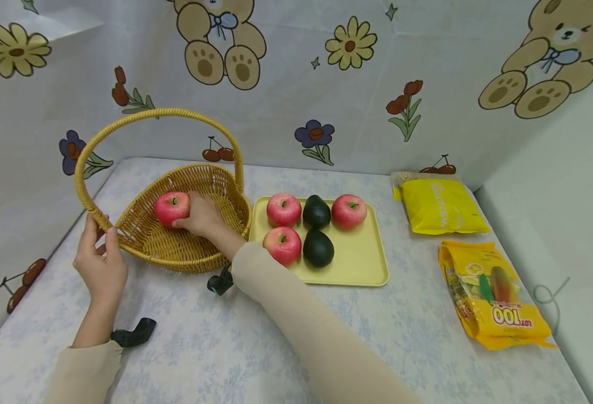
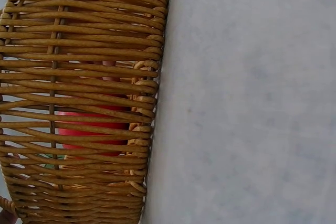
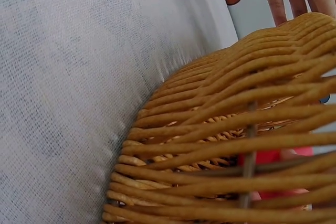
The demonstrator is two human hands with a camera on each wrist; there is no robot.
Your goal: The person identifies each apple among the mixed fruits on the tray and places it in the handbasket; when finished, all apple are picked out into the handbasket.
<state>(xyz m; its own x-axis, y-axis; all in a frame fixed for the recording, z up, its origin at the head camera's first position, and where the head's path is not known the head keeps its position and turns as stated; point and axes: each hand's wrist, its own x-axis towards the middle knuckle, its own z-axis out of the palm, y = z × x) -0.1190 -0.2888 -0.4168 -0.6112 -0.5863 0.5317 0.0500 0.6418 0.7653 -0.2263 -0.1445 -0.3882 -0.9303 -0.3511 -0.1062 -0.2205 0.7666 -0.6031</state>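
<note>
A yellow wicker basket with a tall arched handle stands at the left of the table. My left hand grips the rim where the handle meets it on the left side. Inside the basket, my right hand holds a red apple, thumb in front and fingers behind, low over the woven bottom. Through the slats, the left wrist view catches red patches of that apple. Right of the basket, a pale yellow tray carries three apples and two dark avocados.
At the right side of the table lie a bright yellow pouch and, nearer, an orange-yellow snack bag. A wall hanging printed with bears and flowers closes off the back. The tray's left edge stands close beside the basket.
</note>
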